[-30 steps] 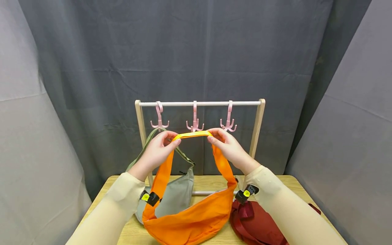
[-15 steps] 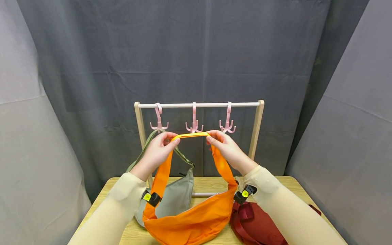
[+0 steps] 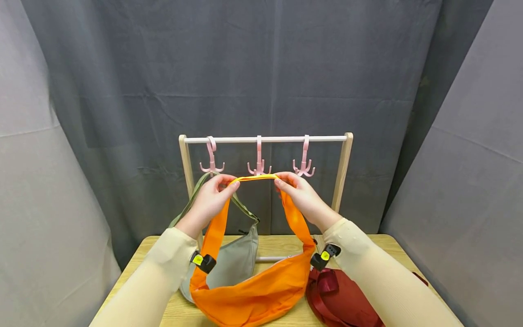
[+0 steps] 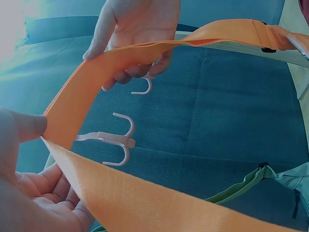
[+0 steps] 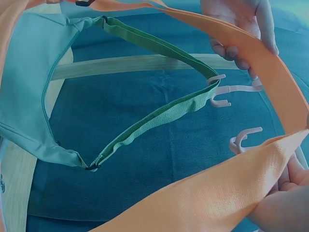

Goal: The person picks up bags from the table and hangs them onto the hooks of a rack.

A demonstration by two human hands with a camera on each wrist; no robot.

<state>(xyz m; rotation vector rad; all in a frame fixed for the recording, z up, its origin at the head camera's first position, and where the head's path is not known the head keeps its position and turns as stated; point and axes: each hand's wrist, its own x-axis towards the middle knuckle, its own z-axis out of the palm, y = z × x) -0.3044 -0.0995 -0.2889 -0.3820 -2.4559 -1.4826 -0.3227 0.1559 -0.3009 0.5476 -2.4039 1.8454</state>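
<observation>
An orange shoulder bag (image 3: 257,295) hangs from its wide strap (image 3: 256,177), held by both hands. My left hand (image 3: 207,200) pinches the strap's top at the left between thumb and fingers. At the right end of that stretch, my right hand (image 3: 304,198) pinches it the same way. Between the hands the strap runs nearly level, overlapping the foot of the middle pink hook (image 3: 259,159) in the head view. Through the strap loop, the left wrist view shows a pink hook (image 4: 118,139) with curved prongs. The right wrist view shows the strap (image 5: 203,193) bent at the right hand.
A grey-green bag (image 3: 237,261) hangs by its green strap from the left pink hook (image 3: 211,159). The right pink hook (image 3: 304,159) is on the same white rail (image 3: 282,139). A dark red bag (image 3: 351,295) lies on the wooden table (image 3: 282,243) at right.
Both hands have risen slightly with the orange strap, which now overlaps the middle hook's lower end. The grips are unchanged, and the other bags have not moved.
</observation>
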